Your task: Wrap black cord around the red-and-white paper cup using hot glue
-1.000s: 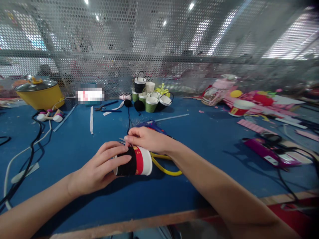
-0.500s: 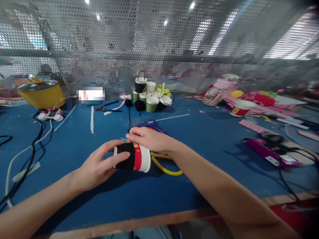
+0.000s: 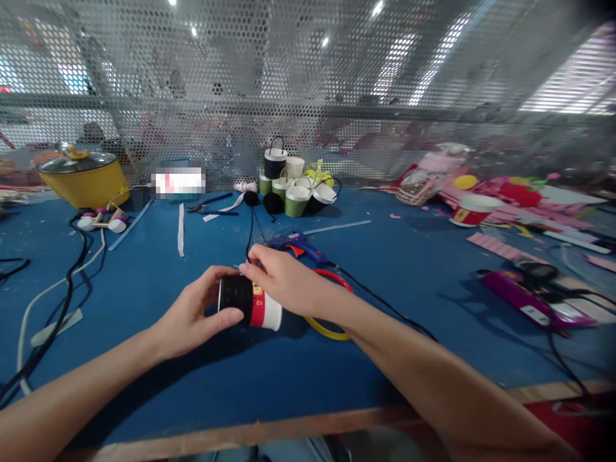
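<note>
A paper cup point(image 3: 266, 310), white with a red printed band, lies on its side in my left hand point(image 3: 192, 316). My left fingers and thumb are closed around its base end, where black yarn point(image 3: 235, 298) is wound in tight rows. At the cup's far side, my right hand point(image 3: 279, 274) pinches the black strand point(image 3: 249, 234). That strand runs back over the table to a small black yarn ball point(image 3: 251, 198). My right fingertips are partly hidden behind the hand. Just beyond my right hand lies a blue glue gun point(image 3: 299, 246).
Several small green, black and white cups point(image 3: 297, 204) stand at the back. A yellow pot point(image 3: 86, 183) is at far left, with cables in front. Red and yellow rings point(image 3: 332, 330) lie under my right forearm. A purple box point(image 3: 536, 301) and pink craft pieces are at right.
The cup has tilted and shifted slightly left, and its open rim shows less. My left thumb has slid lower on the cup. More of the glue gun and the red ring shows.
</note>
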Demonstrator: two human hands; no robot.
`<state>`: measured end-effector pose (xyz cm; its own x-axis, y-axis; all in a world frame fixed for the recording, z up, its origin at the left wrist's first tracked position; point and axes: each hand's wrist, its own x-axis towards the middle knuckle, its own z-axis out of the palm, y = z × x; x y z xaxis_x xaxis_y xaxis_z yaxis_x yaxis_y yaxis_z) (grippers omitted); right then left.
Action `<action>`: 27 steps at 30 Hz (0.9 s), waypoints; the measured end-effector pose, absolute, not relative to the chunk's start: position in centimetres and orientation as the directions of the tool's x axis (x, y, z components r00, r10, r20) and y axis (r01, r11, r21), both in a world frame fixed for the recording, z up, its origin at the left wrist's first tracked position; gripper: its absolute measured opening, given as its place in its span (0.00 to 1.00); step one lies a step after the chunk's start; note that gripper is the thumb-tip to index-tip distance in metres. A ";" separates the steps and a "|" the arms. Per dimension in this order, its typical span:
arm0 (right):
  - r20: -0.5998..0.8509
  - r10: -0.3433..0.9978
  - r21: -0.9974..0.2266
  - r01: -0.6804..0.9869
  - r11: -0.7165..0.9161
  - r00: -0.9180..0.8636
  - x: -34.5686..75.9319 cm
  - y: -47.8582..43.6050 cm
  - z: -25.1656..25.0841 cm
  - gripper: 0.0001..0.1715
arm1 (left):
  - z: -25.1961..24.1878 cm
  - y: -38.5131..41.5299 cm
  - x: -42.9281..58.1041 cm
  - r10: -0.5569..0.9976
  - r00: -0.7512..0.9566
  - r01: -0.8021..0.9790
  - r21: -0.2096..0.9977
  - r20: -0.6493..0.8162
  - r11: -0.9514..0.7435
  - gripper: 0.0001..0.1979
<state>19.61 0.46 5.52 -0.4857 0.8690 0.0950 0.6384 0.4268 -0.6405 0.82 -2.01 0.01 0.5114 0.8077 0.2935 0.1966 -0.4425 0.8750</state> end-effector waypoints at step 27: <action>0.037 0.873 -0.700 0.611 0.370 -0.487 19.4 3.7 6.1 0.12 | 0.5 -2.3 0.6 0.631 0.657 0.386 0.535 0.413 -0.752 0.25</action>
